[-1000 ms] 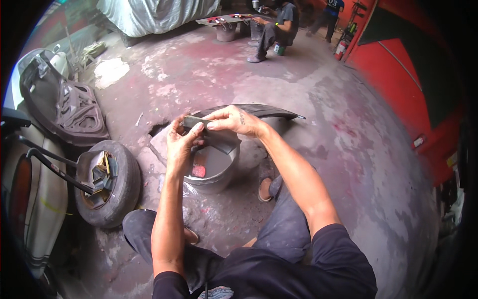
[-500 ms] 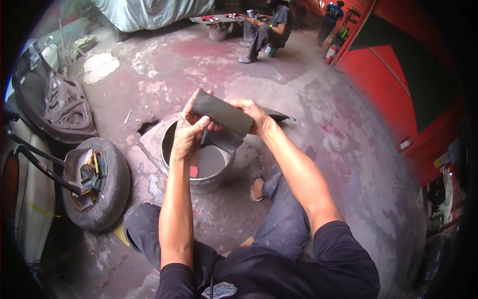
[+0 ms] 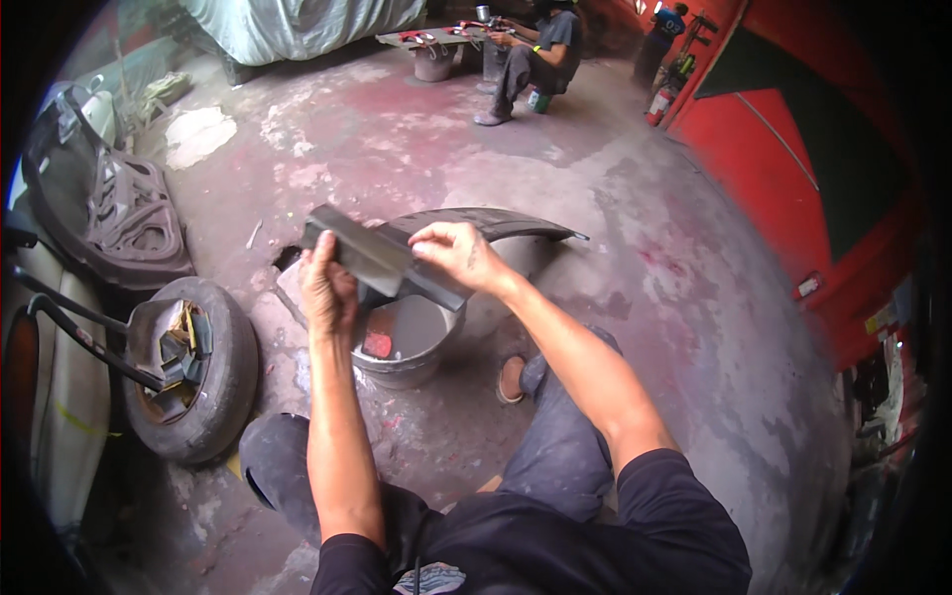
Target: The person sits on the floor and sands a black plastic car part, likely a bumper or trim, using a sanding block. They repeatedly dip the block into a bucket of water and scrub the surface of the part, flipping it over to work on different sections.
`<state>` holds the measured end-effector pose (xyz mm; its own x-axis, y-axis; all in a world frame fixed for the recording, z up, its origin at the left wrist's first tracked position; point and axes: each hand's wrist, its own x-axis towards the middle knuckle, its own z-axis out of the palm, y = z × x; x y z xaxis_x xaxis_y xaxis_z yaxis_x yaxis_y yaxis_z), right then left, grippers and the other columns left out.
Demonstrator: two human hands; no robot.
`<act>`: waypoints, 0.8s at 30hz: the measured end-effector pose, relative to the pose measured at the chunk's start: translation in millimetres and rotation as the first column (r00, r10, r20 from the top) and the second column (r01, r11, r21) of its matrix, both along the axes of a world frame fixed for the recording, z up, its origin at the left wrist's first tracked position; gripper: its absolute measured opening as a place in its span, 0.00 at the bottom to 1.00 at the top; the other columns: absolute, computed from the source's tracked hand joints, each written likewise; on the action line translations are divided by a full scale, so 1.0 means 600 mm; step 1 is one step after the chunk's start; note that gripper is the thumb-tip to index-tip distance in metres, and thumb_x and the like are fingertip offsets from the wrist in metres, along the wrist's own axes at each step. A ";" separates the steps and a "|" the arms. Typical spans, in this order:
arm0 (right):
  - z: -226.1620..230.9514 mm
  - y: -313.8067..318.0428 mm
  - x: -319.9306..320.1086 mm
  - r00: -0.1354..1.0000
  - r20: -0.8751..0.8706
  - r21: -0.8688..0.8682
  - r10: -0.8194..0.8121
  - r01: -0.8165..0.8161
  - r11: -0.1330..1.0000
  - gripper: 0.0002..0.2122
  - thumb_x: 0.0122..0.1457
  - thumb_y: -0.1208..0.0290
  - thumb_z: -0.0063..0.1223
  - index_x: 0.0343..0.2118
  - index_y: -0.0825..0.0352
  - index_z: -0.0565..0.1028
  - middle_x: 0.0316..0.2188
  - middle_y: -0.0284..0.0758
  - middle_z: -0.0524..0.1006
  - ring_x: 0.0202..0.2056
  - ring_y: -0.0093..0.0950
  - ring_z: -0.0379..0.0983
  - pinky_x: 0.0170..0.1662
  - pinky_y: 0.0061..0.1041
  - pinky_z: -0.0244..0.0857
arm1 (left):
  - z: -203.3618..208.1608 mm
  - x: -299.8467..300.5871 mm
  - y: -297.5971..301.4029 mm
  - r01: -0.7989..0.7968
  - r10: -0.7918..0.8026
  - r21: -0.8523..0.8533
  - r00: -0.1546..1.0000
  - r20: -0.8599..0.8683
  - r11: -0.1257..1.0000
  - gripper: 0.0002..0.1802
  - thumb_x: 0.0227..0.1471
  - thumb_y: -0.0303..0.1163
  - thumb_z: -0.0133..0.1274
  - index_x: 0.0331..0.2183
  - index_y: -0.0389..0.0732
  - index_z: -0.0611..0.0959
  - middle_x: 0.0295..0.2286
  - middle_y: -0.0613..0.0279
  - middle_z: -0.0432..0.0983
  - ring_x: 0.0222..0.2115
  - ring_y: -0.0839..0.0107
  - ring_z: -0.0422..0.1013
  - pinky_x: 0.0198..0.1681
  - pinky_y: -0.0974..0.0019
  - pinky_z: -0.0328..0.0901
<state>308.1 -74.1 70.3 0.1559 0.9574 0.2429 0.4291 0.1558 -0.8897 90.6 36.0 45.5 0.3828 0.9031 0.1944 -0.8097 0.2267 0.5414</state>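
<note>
Two bare hands are working in the head view, and we are holding a flat dark grey sheet, stiff and rectangular (image 3: 382, 260), between them above a round grey metal bucket (image 3: 409, 342). Our left hand (image 3: 327, 290) is gripping the sheet's near left part, its fingers curled shut around the lower edge with the thumb side towards us. Our right hand (image 3: 458, 256) is resting on the sheet's right part, its fingers bent and pressing down on the top face, closed on it rather than spread. The sheet is tilting, its left end higher and further from us, its right end dipping towards the bucket's rim. Inside the bucket we are seeing murky grey water and a small red block (image 3: 378, 344) lying near the left wall. Behind the bucket a long curved black plastic panel (image 3: 476, 224) is lying on the stained concrete floor (image 3: 635, 297), just beyond our hands. To our left a worn black rubber tyre (image 3: 213, 382) is lying flat with scraps in its hub. Far off, another person in dark clothes (image 3: 540, 50) is sitting by a low bench
</note>
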 end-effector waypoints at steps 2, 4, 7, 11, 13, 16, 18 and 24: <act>0.007 -0.012 -0.021 0.936 0.344 0.091 -0.079 0.051 0.995 0.18 0.61 0.59 0.66 0.45 0.69 0.84 0.38 0.47 0.85 0.40 0.42 0.83 0.49 0.40 0.75 | -0.047 -0.053 0.042 -0.043 0.037 -0.090 0.997 -0.066 0.995 0.16 0.65 0.36 0.62 0.49 0.38 0.81 0.41 0.55 0.84 0.44 0.61 0.82 0.52 0.54 0.78; -0.002 -0.019 -0.020 0.844 0.506 0.135 -0.178 0.126 0.983 0.19 0.61 0.57 0.65 0.44 0.70 0.84 0.37 0.52 0.84 0.43 0.49 0.82 0.51 0.43 0.75 | -0.084 -0.114 0.049 -0.049 0.021 -0.204 0.990 -0.139 0.978 0.16 0.65 0.38 0.62 0.49 0.40 0.82 0.41 0.59 0.84 0.42 0.64 0.82 0.48 0.56 0.78; 0.031 -0.023 -0.036 0.885 0.436 -0.085 -0.163 0.221 0.971 0.23 0.62 0.51 0.62 0.43 0.72 0.85 0.40 0.57 0.83 0.46 0.54 0.81 0.52 0.44 0.74 | -0.113 -0.175 0.014 -0.077 -0.063 -0.329 0.916 -0.395 0.941 0.18 0.65 0.41 0.60 0.50 0.40 0.83 0.40 0.61 0.84 0.40 0.66 0.82 0.47 0.56 0.77; 0.021 -0.047 -0.031 0.785 0.611 -0.173 -0.097 0.252 0.952 0.29 0.65 0.41 0.56 0.49 0.68 0.84 0.50 0.52 0.83 0.54 0.49 0.78 0.60 0.43 0.71 | -0.090 -0.155 -0.076 0.026 -0.259 -0.344 0.711 -0.654 0.939 0.22 0.65 0.40 0.59 0.52 0.33 0.86 0.45 0.56 0.85 0.39 0.68 0.82 0.44 0.65 0.75; 0.050 -0.066 -0.050 0.850 0.522 -0.289 -0.078 0.262 0.921 0.31 0.64 0.40 0.55 0.54 0.67 0.82 0.53 0.52 0.82 0.57 0.49 0.78 0.62 0.43 0.70 | -0.100 -0.162 -0.077 0.101 -0.262 -0.244 0.493 -0.830 0.964 0.27 0.60 0.45 0.64 0.49 0.30 0.86 0.43 0.53 0.85 0.39 0.67 0.81 0.44 0.63 0.74; 0.042 -0.079 -0.038 0.914 0.405 -0.378 -0.034 0.201 0.904 0.36 0.63 0.40 0.57 0.61 0.69 0.78 0.57 0.54 0.79 0.60 0.49 0.77 0.63 0.41 0.69 | -0.096 -0.130 -0.081 0.245 -0.173 -0.126 0.181 -0.968 0.961 0.36 0.52 0.50 0.69 0.47 0.25 0.85 0.41 0.49 0.85 0.39 0.64 0.81 0.44 0.62 0.74; 0.019 -0.079 -0.018 0.938 0.345 -0.348 -0.040 0.168 0.922 0.37 0.62 0.40 0.58 0.61 0.72 0.77 0.58 0.56 0.79 0.60 0.49 0.77 0.64 0.41 0.69 | -0.084 -0.085 -0.063 0.440 -0.131 -0.075 0.099 -0.986 0.895 0.35 0.51 0.48 0.69 0.51 0.29 0.85 0.41 0.50 0.85 0.43 0.65 0.79 0.48 0.61 0.72; -0.023 -0.078 -0.014 0.973 -0.224 -0.219 -0.055 0.004 0.976 0.26 0.64 0.61 0.68 0.60 0.72 0.78 0.36 0.34 0.86 0.39 0.19 0.80 0.46 0.26 0.75 | -0.146 0.009 0.042 0.845 0.137 -0.134 -0.236 -0.962 0.517 0.29 0.55 0.42 0.67 0.56 0.40 0.85 0.45 0.54 0.85 0.46 0.66 0.78 0.52 0.59 0.72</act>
